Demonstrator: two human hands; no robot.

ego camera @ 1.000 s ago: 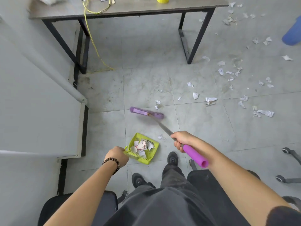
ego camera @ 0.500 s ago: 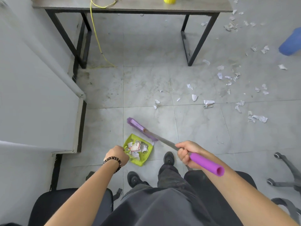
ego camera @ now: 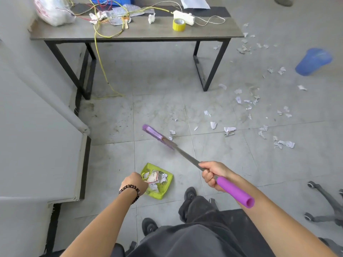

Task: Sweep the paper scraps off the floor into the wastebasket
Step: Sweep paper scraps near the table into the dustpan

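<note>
While the right hand (ego camera: 213, 175) is gripping the purple-sleeved metal broom (ego camera: 187, 156) just ahead of the sleeve, its purple brush head (ego camera: 157, 136) is angling across a tile seam beside two scraps. The left hand (ego camera: 134, 183) is clutching the handle of the lime-green plastic dustpan (ego camera: 169, 183), which is carrying crumpled paper. White paper scraps (ego camera: 229, 129) are lying scattered rightward toward the far blue plastic wastebasket (ego camera: 313, 61); open tiles are stretching toward the black table legs (ego camera: 213, 71).

Bare forearms, dark trousers and black shoes, seen from the wearer's own head.
The person wears loose charcoal-grey trousers (ego camera: 187, 240) and black, round-toed shoes (ego camera: 190, 194). Both forearms are uncovered. A bracelet (ego camera: 138, 192) of dark brown and black beads circles the wrist just behind the left hand (ego camera: 136, 182).
</note>
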